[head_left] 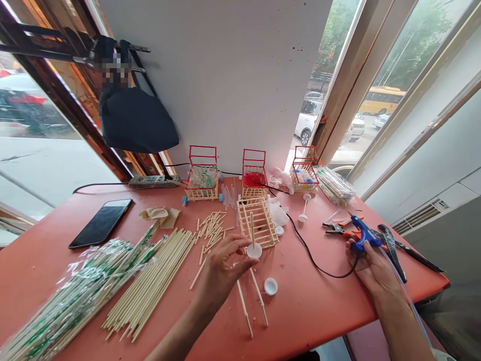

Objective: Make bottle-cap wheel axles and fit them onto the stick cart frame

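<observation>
Between the thumb and fingers of my left hand (225, 260) is a white bottle cap (254, 251) with a short wooden stick (252, 228) standing upright in it. My right hand (372, 271) is wrapped round a blue hot glue gun (364, 234), with a clear glue stick trailing from its rear and its black cord (311, 255) running back across the table. Below my left hand lie two long sticks (244, 311). A loose white cap (270, 286) rests beside them. Behind the held cap is a small wooden stick frame (259, 220).
Long sticks (150, 286), a plastic-wrapped bundle (82, 286) and a phone (101, 223) lie at left. Short cut sticks (212, 228) are mid-table. Red-handled stick baskets (202, 193) line the back. Pliers (334, 229) lie near the glue gun. A cap-and-stick axle (305, 206) stands behind.
</observation>
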`<state>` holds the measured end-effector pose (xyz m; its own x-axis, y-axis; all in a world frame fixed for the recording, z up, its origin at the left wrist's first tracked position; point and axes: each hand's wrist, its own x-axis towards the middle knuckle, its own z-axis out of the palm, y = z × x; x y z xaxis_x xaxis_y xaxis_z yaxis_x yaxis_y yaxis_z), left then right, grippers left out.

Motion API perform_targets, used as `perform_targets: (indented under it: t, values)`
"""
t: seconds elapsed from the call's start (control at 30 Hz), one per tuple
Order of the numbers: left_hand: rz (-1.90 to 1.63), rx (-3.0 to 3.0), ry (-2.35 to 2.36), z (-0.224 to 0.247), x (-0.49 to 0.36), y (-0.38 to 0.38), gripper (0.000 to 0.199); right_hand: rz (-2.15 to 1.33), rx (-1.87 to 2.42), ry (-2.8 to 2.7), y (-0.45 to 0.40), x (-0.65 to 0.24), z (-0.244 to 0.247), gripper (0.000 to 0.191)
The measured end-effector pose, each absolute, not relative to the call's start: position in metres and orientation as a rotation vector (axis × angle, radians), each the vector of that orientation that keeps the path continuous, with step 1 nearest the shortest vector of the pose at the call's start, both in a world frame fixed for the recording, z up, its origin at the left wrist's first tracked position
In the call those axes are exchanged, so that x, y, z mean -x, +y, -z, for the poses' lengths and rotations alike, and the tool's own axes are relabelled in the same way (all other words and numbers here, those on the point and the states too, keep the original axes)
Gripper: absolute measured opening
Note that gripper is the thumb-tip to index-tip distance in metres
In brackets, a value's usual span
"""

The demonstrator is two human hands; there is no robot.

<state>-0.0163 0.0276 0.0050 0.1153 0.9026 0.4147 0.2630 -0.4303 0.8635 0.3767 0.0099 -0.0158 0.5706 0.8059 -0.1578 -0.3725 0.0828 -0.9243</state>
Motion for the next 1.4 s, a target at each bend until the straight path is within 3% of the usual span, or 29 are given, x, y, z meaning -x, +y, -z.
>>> perform_targets:
  t: [0.13, 0.43, 0.63, 0.9, 1.27, 1.4]
  values:
    - [-1.348, -1.786, 1.122, -0.007, 0.017, 0.027, 0.036, -0.787, 1.174, -0.625, 0.001, -0.357, 0.005, 0.034]
    - [-1.405, -1.764, 1.187, -0.011, 0.027, 0.034, 0.026, -0.924, 0.993, -0.964, 0.021, -0.281, -0.02, 0.027]
    - [-1.432, -1.738, 1.246, -0.006, 0.033, 0.039, 0.029, -0.927, 1.001, -1.042, 0.036, -0.246, -0.028, 0.029]
    - [-1.412, -1.71, 1.29, -0.01, 0.037, 0.043, 0.03, -1.195, 0.917, -1.5, 0.04, -0.227, -0.025, 0.038]
    - [-1.427, -1.779, 1.284, -0.013, 0.034, 0.039, 0.024, -1.386, 0.991, -1.658, 0.029, -0.231, -0.02, 0.062]
    - [-1.42, -1.821, 1.296, -0.011, 0.034, 0.037, 0.021, -1.361, 1.006, -1.717, 0.029, -0.23, -0.021, 0.063]
